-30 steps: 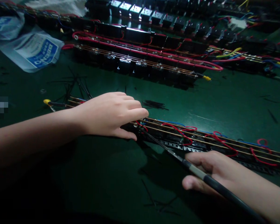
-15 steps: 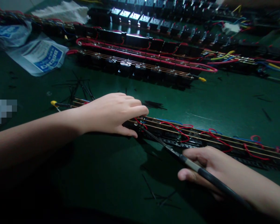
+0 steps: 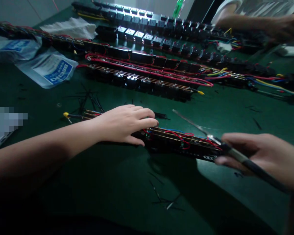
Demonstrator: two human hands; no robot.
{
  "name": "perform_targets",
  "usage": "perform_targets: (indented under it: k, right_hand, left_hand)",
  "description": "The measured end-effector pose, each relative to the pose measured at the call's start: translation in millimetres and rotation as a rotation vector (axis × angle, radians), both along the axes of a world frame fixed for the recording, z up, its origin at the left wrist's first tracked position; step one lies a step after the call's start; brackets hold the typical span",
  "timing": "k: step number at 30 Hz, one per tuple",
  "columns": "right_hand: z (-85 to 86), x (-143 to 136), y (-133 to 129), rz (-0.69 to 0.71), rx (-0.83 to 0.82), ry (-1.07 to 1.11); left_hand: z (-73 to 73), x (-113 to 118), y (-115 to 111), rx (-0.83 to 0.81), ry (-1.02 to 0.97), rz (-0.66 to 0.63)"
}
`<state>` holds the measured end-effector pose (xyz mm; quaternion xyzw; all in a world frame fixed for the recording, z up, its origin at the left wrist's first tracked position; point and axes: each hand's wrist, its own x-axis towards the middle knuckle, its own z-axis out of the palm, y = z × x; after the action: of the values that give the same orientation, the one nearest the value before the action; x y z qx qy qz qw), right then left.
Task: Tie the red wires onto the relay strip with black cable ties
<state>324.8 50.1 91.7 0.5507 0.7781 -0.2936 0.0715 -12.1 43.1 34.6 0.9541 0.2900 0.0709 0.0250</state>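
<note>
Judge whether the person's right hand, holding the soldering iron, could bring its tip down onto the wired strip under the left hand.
Probably yes: the iron's tip hangs above the wired strip with nothing between them.

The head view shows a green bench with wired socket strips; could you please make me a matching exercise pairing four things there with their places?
Things:
1. left hand
2. slim metal-tipped soldering iron
3. white plastic bag with blue print
4. loose black cable-tie offcuts

Places:
A. far left of the green bench top
B. flat on the near black socket strip with red and blue wires
C. near edge, in front of the strip
D. held in the right hand, tip raised

Pairs: 1-B, 2-D, 3-A, 4-C
</note>
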Motion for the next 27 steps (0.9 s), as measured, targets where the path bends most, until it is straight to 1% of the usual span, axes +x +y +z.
perform_targets:
  k: [2, 3, 4, 7, 9, 13, 18, 20, 21, 22, 23, 24, 25, 26, 27]
  right_hand:
    - [0.2, 6.5, 19.0, -0.055, 0.185, -0.135]
    - [-2.5, 8.2, 29.5, -0.037, 0.268, -0.236]
    - [-6.7, 9.0, 39.8, 0.013, 0.343, -0.318]
    - [-23.2, 6.4, 65.3, 0.102, 0.329, -0.293]
    - [-34.0, 3.3, 75.6, 0.129, 0.323, -0.259]
    - [-49.7, 2.6, 83.3, 0.174, 0.346, -0.196]
    - [-60.7, 12.6, 86.9, 0.2, 0.41, -0.168]
    - [-59.1, 14.2, 83.4, 0.217, 0.427, -0.16]
    - [-55.8, 12.7, 78.4, 0.229, 0.441, -0.157]
    - [-50.6, 8.9, 70.6, 0.24, 0.482, -0.159]
    - [-43.9, 2.6, 59.6, 0.29, 0.58, -0.168]
    - [-36.3, -6.3, 45.6, 0.346, 0.693, -0.142]
    - [-28.8, -17.5, 29.4, 0.404, 0.766, -0.082]
    - [-22.4, -30.6, 11.7, 0.48, 0.803, 0.014]
    - [-17.8, -44.8, -6.1, 0.591, 0.795, 0.12]
  left_hand:
    - [-0.8, -1.6, -1.6, 0.083, -0.031, -0.05]
    - [-1.0, -2.3, -2.6, 0.115, -0.039, -0.08]
    - [-1.2, -2.9, -3.7, 0.137, -0.042, -0.111]
    - [-0.7, -3.1, -6.8, 0.157, -0.044, -0.183]
    - [0.3, -2.2, -8.2, 0.154, -0.045, -0.197]
    - [2.2, 0.6, -8.7, 0.14, -0.043, -0.196]
    - [-0.6, 2.1, -8.1, 0.143, -0.029, -0.195]
    - [-1.8, 2.2, -9.2, 0.137, -0.043, -0.19]
    - [-1.8, 2.6, -10.1, 0.121, -0.062, -0.184]
    - [-1.3, 3.6, -11.1, 0.099, -0.1, -0.171]
    - [-0.4, 5.5, -11.8, 0.072, -0.138, -0.144]
    - [0.8, 8.2, -11.9, 0.048, -0.175, -0.095]
    - [1.8, 11.8, -11.0, 0.033, -0.208, -0.017]
    - [2.4, 16.0, -8.8, 0.019, -0.226, 0.086]
    - [2.3, 20.5, -5.1, 0.003, -0.24, 0.21]
